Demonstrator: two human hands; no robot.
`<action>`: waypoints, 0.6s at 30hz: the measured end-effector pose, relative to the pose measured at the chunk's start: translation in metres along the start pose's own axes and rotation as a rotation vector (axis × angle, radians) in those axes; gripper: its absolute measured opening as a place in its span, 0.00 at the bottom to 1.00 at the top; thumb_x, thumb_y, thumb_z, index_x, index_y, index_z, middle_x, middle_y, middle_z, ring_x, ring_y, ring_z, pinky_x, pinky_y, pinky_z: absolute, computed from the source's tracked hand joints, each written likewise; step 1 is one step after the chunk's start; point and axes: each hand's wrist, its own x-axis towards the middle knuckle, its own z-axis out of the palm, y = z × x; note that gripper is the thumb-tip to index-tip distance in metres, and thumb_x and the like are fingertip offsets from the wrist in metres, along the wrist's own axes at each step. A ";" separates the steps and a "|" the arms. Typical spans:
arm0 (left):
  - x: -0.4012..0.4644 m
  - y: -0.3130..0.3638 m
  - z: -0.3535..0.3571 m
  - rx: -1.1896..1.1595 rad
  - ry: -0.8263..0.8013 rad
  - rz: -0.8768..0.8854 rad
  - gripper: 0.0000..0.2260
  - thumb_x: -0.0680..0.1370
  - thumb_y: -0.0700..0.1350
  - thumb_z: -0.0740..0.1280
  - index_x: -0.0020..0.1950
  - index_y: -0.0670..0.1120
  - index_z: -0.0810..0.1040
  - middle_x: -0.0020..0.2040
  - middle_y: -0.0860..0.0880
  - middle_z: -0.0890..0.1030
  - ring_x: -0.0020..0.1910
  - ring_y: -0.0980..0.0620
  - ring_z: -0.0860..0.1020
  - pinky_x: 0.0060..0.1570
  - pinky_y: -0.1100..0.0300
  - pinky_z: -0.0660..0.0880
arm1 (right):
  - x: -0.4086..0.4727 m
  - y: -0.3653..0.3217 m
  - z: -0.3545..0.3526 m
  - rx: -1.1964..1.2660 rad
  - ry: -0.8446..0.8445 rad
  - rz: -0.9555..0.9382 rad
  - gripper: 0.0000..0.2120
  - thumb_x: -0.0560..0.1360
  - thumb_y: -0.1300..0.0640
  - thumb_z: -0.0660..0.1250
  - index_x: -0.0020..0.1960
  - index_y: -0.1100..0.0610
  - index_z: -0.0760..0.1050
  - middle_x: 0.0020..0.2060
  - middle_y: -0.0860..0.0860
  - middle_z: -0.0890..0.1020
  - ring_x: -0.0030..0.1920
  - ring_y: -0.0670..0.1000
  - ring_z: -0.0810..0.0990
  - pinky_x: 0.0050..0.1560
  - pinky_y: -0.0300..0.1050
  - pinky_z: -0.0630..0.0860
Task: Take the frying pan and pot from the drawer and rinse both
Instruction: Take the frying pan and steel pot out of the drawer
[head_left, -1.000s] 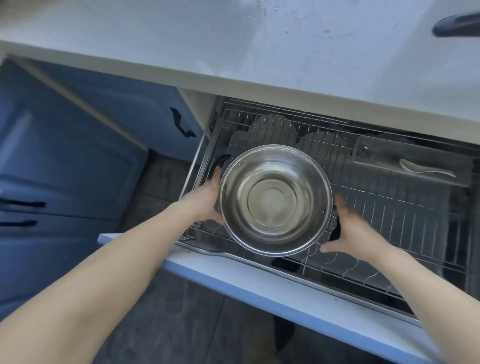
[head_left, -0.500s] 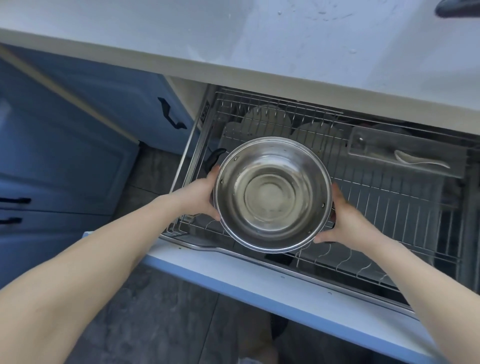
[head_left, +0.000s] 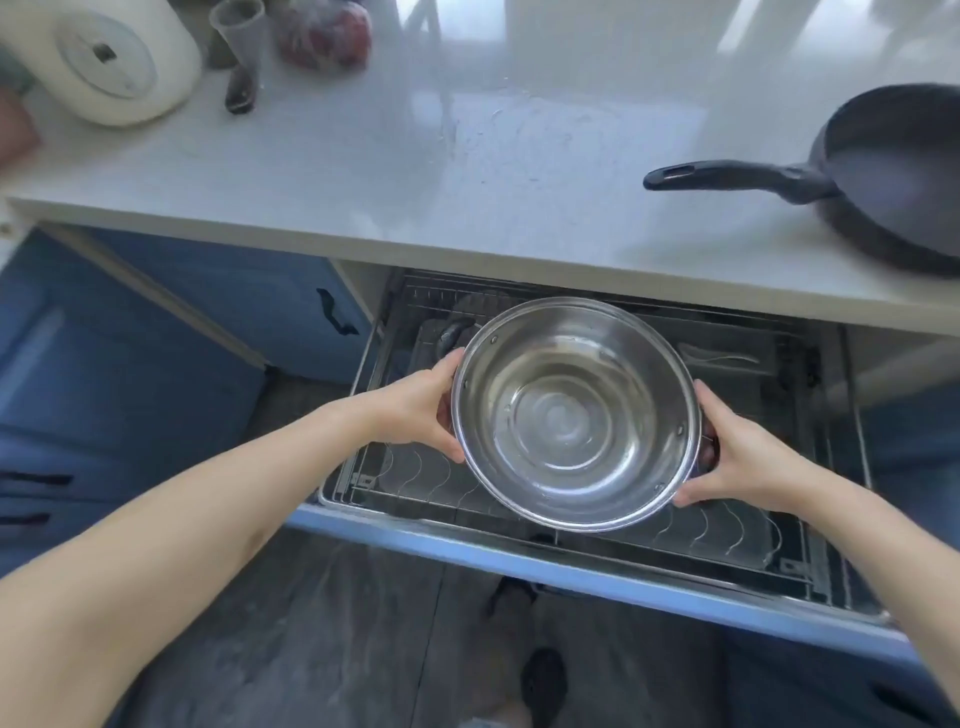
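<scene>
A shiny steel pot (head_left: 571, 415) hangs above the open drawer (head_left: 597, 582), empty inside. My left hand (head_left: 421, 408) grips its left side and my right hand (head_left: 737, 457) grips its right side, fingers curled under the rim at the side handles. The black frying pan (head_left: 893, 171) lies on the white counter (head_left: 415, 171) at the far right, its handle pointing left.
The drawer holds a wire dish rack (head_left: 426, 483) with a ladle-like utensil (head_left: 722, 358) at the back right. A white round appliance (head_left: 109, 62), a clear cup (head_left: 244, 31) and a red bag (head_left: 322, 36) sit at the counter's back left. Blue cabinet doors (head_left: 130, 374) stand left.
Both hands have lifted the pot up out of the rack, toward the counter. The view has tilted up, bringing the counter top and frying pan into sight.
</scene>
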 end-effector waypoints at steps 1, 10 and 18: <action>-0.006 0.010 0.001 0.005 0.001 0.014 0.55 0.67 0.41 0.80 0.77 0.61 0.42 0.54 0.65 0.77 0.49 0.71 0.77 0.49 0.77 0.72 | -0.013 0.000 -0.006 -0.008 0.001 0.010 0.61 0.56 0.58 0.84 0.77 0.40 0.50 0.40 0.35 0.80 0.37 0.42 0.81 0.41 0.38 0.78; -0.038 0.081 0.018 0.083 0.023 0.165 0.53 0.67 0.44 0.81 0.79 0.55 0.47 0.58 0.65 0.73 0.61 0.62 0.71 0.61 0.68 0.65 | -0.107 0.001 -0.035 -0.013 0.099 -0.007 0.62 0.52 0.51 0.85 0.76 0.43 0.52 0.47 0.39 0.83 0.46 0.42 0.81 0.56 0.48 0.78; -0.089 0.092 0.002 0.077 0.110 0.247 0.52 0.65 0.46 0.82 0.77 0.62 0.51 0.55 0.66 0.81 0.59 0.65 0.76 0.60 0.65 0.68 | -0.143 -0.036 -0.042 -0.093 0.181 -0.074 0.70 0.46 0.35 0.83 0.78 0.42 0.46 0.55 0.40 0.80 0.54 0.42 0.77 0.62 0.46 0.73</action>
